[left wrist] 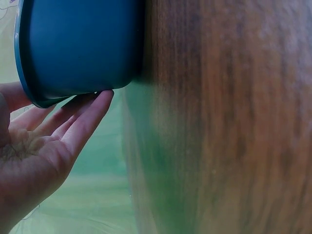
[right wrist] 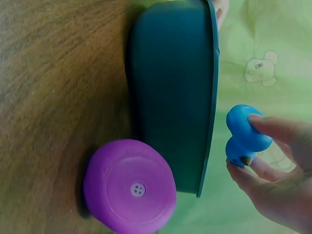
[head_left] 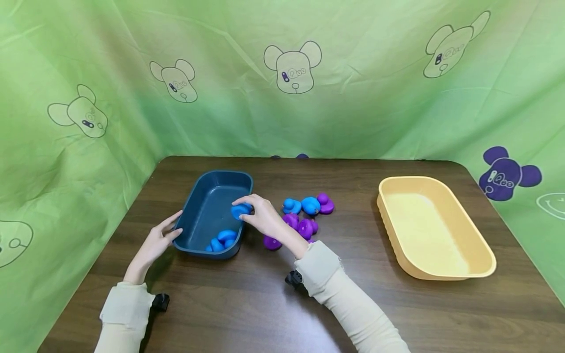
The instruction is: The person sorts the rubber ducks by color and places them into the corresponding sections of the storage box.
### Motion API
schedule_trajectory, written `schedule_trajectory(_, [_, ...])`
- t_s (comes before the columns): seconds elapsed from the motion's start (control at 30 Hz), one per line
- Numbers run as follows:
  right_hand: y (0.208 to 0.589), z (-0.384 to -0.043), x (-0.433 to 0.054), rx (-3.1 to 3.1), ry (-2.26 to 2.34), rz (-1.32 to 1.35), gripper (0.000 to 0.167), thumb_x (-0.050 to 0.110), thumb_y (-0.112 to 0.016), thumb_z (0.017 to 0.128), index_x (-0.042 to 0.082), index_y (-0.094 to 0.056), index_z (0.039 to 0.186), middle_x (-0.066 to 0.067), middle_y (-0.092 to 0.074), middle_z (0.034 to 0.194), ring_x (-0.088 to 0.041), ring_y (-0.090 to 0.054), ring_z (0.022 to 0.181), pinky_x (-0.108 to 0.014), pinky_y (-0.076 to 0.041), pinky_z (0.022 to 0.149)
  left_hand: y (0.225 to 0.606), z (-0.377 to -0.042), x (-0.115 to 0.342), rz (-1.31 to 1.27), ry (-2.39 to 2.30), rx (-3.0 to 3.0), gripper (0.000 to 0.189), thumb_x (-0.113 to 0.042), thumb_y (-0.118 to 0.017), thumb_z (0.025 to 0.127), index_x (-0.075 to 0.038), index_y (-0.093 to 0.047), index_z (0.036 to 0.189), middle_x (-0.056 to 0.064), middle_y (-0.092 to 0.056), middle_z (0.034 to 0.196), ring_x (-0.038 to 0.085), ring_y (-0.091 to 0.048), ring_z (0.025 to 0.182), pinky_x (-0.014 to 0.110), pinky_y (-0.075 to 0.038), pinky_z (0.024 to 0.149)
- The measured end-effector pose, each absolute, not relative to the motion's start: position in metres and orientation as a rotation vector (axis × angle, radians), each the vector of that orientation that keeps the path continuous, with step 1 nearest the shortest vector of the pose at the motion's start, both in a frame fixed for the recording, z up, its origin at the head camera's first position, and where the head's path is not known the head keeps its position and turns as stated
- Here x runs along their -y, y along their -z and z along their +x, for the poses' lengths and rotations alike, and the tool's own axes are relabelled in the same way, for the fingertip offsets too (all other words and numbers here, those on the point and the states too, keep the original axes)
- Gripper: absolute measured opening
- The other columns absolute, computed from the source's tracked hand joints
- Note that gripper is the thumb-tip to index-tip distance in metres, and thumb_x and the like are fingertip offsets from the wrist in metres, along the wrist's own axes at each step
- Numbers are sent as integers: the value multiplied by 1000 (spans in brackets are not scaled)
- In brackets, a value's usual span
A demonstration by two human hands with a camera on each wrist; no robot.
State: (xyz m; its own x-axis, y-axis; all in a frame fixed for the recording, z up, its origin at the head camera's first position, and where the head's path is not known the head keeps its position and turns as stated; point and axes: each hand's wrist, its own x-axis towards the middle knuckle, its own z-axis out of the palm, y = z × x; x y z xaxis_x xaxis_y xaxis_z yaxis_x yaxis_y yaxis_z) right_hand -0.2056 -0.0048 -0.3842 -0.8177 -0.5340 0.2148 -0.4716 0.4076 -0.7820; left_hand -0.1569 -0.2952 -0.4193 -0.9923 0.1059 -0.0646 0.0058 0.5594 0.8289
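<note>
My right hand (head_left: 265, 215) holds a blue rubber duck (right wrist: 246, 131) between thumb and fingertips, over the right rim of the dark blue bin (head_left: 200, 211). The duck's head points down in the right wrist view. Several blue rubber ducks (head_left: 224, 239) lie inside the bin at its near end. At the bin's left side, my left hand (head_left: 154, 242) holds the edge, thumb over the rim and fingers (left wrist: 90, 117) against the outer wall. Beside the bin, a loose group on the table has purple rubber ducks (head_left: 305, 228) and two blue rubber ducks (head_left: 311, 206).
A pale yellow bin (head_left: 430, 228) stands on the right part of the wooden table (head_left: 247, 309). Green printed cloth (head_left: 229, 122) hangs behind the table and along its sides. One purple duck (right wrist: 130, 187) lies close to the blue bin's right wall.
</note>
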Motion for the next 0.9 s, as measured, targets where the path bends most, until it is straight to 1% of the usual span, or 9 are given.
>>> schedule_trajectory(0.17, [385,-205,8,-2547,1385,-925,30,5,-59,84,8,-58,114,-11,-53,116,-22,-51,103,-36,-44,84,420,-157,295,85,-1411,-2688,50,-11,-46,92,-5,-29,138,30,-44,124,30,-48,95,25,-44,66])
schedule_trajectory(0.33, [385,-204,10,-2553,1361,-939,29,6,-60,83,9,-59,112,-10,-53,116,-21,-50,105,-32,-43,86,420,-158,295,86,-1419,-2681,50,-11,-46,92,-6,-29,138,29,-45,123,29,-49,95,25,-44,66])
schedule_trajectory(0.5, [386,-204,13,-2549,1324,-978,28,6,-59,84,9,-60,112,-8,-53,116,-20,-49,108,-30,-41,88,421,-158,296,79,-1416,-2686,50,-10,-46,91,-6,-29,138,29,-48,119,22,-50,80,28,-44,64])
schedule_trajectory(0.6, [388,-203,13,-2543,1308,-992,28,6,-59,84,10,-60,112,-8,-53,115,-20,-49,107,-29,-41,88,421,-158,296,78,-1412,-2687,50,-11,-46,92,-6,-29,138,29,-48,119,22,-51,81,27,-44,64])
schedule_trajectory(0.73, [389,-203,15,-2547,1299,-1007,28,5,-59,84,9,-60,111,-8,-53,115,-21,-49,107,-30,-41,88,422,-158,296,76,-1419,-2683,50,-11,-46,92,-6,-29,138,29,-47,120,28,-50,92,25,-45,66])
schedule_trajectory(0.9, [390,-202,17,-2561,1282,-1022,28,5,-58,84,9,-60,112,-9,-52,116,-21,-48,108,-31,-40,89,422,-158,296,76,-1433,-2673,50,-10,-46,92,-6,-28,138,30,-46,122,31,-49,96,24,-45,66])
